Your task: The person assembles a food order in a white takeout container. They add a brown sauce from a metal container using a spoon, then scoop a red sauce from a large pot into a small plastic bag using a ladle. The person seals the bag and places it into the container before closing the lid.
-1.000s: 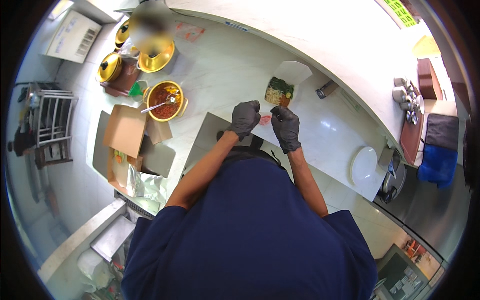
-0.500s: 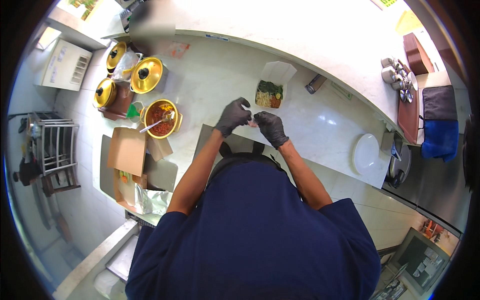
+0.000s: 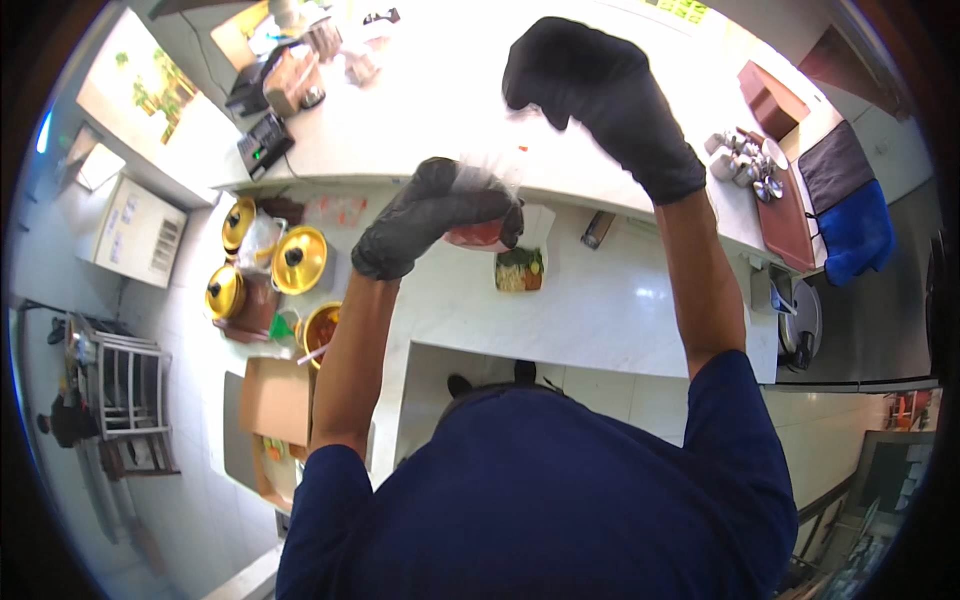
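Both my hands wear black gloves and are raised over the counter. In the grasp of my left hand (image 3: 430, 215) is a small clear plastic bag of red sauce (image 3: 478, 234), its upper part smeared by motion. My right hand (image 3: 600, 95) is lifted higher and farther to the right, its fingers curled together. What they hold, if anything, I cannot make out. Below and just right of the bag stands an open white takeaway box (image 3: 519, 270) with greens, pale noodles or sprouts and a brown topping. My left forearm partly covers a yellow pot of red food (image 3: 322, 325).
Gold lidded pots (image 3: 300, 260) stand at the left beside a green funnel (image 3: 283, 325). An open cardboard box (image 3: 275, 400) lies nearer me. A long narrow box (image 3: 597, 230) sits under the raised shelf (image 3: 430, 150). Metal cups (image 3: 738, 160) are on the brown tray (image 3: 785, 225) at right.
Both hands have risen and moved away from me, and they are now farther apart. The red-filled bag now shows clearly in the left hand. The view has shifted too.
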Available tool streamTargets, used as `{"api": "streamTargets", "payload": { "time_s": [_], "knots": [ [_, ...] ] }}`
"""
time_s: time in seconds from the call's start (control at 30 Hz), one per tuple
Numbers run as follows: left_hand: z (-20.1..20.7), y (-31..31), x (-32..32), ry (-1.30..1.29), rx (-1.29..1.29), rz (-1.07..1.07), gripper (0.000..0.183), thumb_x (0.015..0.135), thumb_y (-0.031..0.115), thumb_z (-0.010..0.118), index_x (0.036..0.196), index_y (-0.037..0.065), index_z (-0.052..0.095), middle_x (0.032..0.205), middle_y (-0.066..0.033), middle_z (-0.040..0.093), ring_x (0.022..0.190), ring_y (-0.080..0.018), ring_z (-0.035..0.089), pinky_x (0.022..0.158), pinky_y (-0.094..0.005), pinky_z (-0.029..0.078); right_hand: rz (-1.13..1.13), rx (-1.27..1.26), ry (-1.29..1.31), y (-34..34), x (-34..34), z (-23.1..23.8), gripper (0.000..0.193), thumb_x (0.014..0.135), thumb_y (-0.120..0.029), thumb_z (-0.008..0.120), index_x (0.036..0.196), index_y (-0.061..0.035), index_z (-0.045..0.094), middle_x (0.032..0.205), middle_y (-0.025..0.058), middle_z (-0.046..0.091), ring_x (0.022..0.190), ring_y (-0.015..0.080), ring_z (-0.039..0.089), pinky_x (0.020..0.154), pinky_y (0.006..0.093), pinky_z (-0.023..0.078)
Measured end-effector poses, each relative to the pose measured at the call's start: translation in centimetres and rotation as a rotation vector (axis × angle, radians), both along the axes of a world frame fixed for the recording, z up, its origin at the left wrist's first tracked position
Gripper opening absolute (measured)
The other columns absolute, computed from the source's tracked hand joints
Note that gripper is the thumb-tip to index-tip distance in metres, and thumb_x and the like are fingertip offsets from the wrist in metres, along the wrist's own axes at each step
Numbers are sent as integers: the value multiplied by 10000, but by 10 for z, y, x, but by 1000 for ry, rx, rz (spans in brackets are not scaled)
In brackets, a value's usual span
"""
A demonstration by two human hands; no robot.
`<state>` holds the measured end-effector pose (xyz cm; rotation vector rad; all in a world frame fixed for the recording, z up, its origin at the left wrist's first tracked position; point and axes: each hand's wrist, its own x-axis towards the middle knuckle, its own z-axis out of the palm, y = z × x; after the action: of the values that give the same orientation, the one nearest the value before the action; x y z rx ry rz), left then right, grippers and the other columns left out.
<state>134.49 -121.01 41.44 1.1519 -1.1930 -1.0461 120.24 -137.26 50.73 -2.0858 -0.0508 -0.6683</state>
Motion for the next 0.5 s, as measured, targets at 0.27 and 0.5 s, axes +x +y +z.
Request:
{"api": "streamTargets", "payload": {
  "time_s": [0.27,0.5],
  "knots": [
    [40,-5,-4,-116,-194,126,279,903,225,594,771,6,705,700,-47,671,660,-113,615,660,-265,489,52,-362,-127,0,11,23,750,722,-230,834,1382,-143,489,1366,15,542,1166,205,558,944,390,490],
    [31,-5,8,-333,-238,31,423,901,383,575,757,-3,675,714,-90,651,720,-163,622,692,-316,504,-352,-279,-524,-30,12,69,118,918,-56,611,994,-57,702,968,45,721,874,139,692,836,295,562]
  ]
}}
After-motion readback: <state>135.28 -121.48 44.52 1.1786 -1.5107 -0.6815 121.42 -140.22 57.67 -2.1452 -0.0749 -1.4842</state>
